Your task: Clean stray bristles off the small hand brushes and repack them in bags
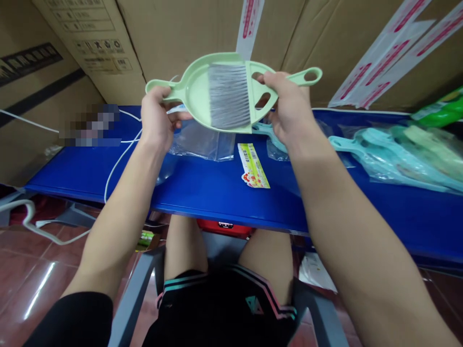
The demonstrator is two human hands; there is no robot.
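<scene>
My left hand is closed round the handle of a light green dustpan, which I hold up over the blue table. In my right hand is a matching green hand brush, gripped where its head narrows to the handle. Its grey bristles lie flat over the pan, pointing left. Beneath them on the table are a clear plastic bag and a yellow-green printed card. A pale blue handled piece in plastic lies partly hidden behind my right hand.
Bagged blue and green dustpan sets lie on the table's right side, with a bright green package behind. Cardboard boxes wall off the back. A white cable hangs over the left front edge of the blue table.
</scene>
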